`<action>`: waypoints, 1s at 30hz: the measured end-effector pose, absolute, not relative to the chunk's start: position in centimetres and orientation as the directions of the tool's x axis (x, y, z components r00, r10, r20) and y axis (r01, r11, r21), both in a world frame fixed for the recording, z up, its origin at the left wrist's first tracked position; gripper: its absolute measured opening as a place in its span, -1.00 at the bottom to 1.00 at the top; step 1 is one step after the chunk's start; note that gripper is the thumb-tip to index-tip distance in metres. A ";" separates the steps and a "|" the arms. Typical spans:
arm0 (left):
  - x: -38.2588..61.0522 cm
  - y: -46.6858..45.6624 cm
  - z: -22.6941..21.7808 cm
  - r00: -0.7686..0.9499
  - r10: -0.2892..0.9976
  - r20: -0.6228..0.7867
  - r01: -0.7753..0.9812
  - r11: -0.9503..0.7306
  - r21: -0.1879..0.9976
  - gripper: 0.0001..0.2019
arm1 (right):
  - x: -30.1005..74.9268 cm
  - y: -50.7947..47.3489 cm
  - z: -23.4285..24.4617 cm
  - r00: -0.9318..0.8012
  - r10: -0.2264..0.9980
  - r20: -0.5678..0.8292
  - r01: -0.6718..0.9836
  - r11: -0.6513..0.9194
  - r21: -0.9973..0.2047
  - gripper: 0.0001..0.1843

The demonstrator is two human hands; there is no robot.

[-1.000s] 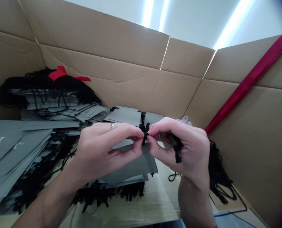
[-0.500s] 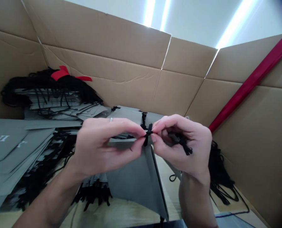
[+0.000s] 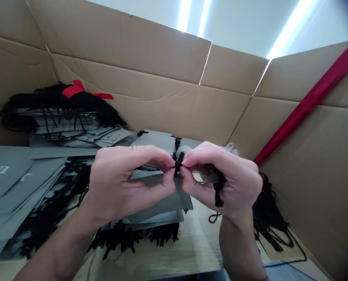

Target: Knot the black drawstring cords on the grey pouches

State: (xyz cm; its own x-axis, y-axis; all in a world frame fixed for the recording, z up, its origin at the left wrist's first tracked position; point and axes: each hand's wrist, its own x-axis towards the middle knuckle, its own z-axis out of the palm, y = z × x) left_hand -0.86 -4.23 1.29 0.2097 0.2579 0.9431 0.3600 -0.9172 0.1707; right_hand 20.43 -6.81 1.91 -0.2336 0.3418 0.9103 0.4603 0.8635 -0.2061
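My left hand (image 3: 130, 183) and my right hand (image 3: 221, 181) meet at the fingertips, both pinching a black cord (image 3: 178, 160) at the top of a grey paper bag (image 3: 174, 201). The left hand wears a ring. The bag hangs folded flat below my left fingers. A loose end of black cord (image 3: 217, 193) dangles from inside my right palm. Both hands hover above a low stack of grey bags (image 3: 155, 222).
Cardboard walls (image 3: 150, 62) enclose the space on three sides. Stacks of grey bags with black cord handles (image 3: 63, 125) lie at the left, one pile topped by a red ribbon (image 3: 74, 90). A red strip (image 3: 302, 101) leans against the right wall above loose black cords (image 3: 267, 218).
The grey bag, which hung open and low half a second ago, is now drawn up and flat. My right hand has turned so the loose cord end hangs downward.
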 end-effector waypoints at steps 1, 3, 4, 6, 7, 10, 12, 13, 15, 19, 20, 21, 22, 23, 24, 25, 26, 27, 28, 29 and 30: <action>-0.8 -4.1 1.4 0.209 0.271 0.940 0.276 -0.938 0.210 -0.86 | 20.4 -6.7 1.9 -0.221 0.331 0.917 0.442 0.872 -0.209 -0.69; -0.7 -3.7 1.5 0.206 0.296 0.933 0.103 -0.955 0.280 -0.80 | 20.3 -6.6 1.8 -0.189 0.321 0.928 0.423 0.880 -0.218 -0.71; -0.7 -3.5 1.5 0.210 0.311 0.927 0.031 -0.950 0.312 -0.77 | 20.3 -6.5 1.8 -0.175 0.318 0.932 0.415 0.882 -0.223 -0.72; -0.7 -3.1 1.5 0.214 0.341 0.915 -0.060 -0.931 0.361 -0.73 | 20.2 -6.3 1.7 -0.161 0.308 0.938 0.385 0.894 -0.227 -0.73; -0.8 -3.0 1.5 0.221 0.360 0.906 -0.084 -0.919 0.386 -0.72 | 20.2 -6.2 1.7 -0.156 0.301 0.941 0.370 0.901 -0.227 -0.72; -0.8 -2.8 1.7 0.305 0.440 0.845 -0.164 -0.849 0.502 -0.74 | 20.2 -5.9 1.7 -0.144 0.281 0.949 0.373 0.904 -0.211 -0.69; -0.8 -2.8 1.9 0.408 0.492 0.769 -0.206 -0.771 0.603 -0.76 | 20.4 -5.7 1.8 -0.128 0.253 0.959 0.417 0.891 -0.179 -0.68; -0.7 -2.8 2.0 0.454 0.504 0.735 -0.206 -0.743 0.637 -0.79 | 20.5 -5.6 1.8 -0.131 0.231 0.964 0.440 0.885 -0.152 -0.67; -0.5 -2.8 2.1 0.501 0.505 0.703 -0.153 -0.748 0.646 -0.90 | 20.7 -5.6 1.9 -0.159 0.175 0.972 0.466 0.881 -0.082 -0.66; -0.5 -2.9 1.8 0.399 0.434 0.808 0.078 -0.894 0.441 -0.87 | 21.3 -6.0 2.1 -0.204 0.233 0.951 0.436 0.891 -0.125 -0.63; -0.6 -2.9 1.7 0.363 0.390 0.846 0.137 -0.921 0.366 -0.89 | 21.4 -6.1 2.2 -0.197 0.299 0.934 0.416 0.888 -0.197 -0.62; -0.6 -3.0 1.5 0.344 0.346 0.873 0.189 -0.936 0.296 -0.90 | 21.6 -6.2 2.2 -0.197 0.369 0.908 0.395 0.878 -0.271 -0.59; -0.7 -3.1 1.4 0.346 0.304 0.888 0.228 -0.945 0.235 -0.89 | 21.7 -6.2 2.2 -0.211 0.423 0.881 0.372 0.868 -0.328 -0.54; -0.7 -3.2 1.2 0.361 0.268 0.893 0.255 -0.950 0.182 -0.87 | 21.9 -6.1 2.2 -0.241 0.458 0.856 0.349 0.864 -0.364 -0.48; -0.7 -3.4 1.1 0.383 0.243 0.891 0.277 -0.951 0.140 -0.84 | 22.0 -6.1 2.3 -0.279 0.470 0.837 0.330 0.866 -0.376 -0.46; -0.7 -3.5 1.1 0.408 0.226 0.885 0.299 -0.948 0.104 -0.81 | 22.1 -6.0 2.3 -0.318 0.465 0.826 0.316 0.873 -0.371 -0.49; -0.7 -3.6 1.0 0.422 0.211 0.882 0.325 -0.943 0.071 -0.80 | 22.1 -5.9 2.3 -0.346 0.455 0.820 0.307 0.881 -0.360 -0.54; -0.7 -3.7 1.0 0.431 0.203 0.879 0.353 -0.935 0.044 -0.79 | 22.2 -5.8 2.4 -0.362 0.449 0.817 0.301 0.886 -0.353 -0.60; -0.6 -3.7 1.0 0.433 0.197 0.880 0.377 -0.926 0.022 -0.79 | 22.2 -5.7 2.4 -0.365 0.450 0.815 0.300 0.886 -0.354 -0.64; -0.6 -3.8 1.0 0.433 0.193 0.881 0.397 -0.918 0.006 -0.80 | 22.3 -5.7 2.4 -0.364 0.457 0.812 0.302 0.882 -0.362 -0.66; -0.6 -3.8 1.0 0.435 0.189 0.880 0.409 -0.913 -0.006 -0.81 | 22.3 -5.7 2.4 -0.360 0.469 0.806 0.303 0.876 -0.374 -0.66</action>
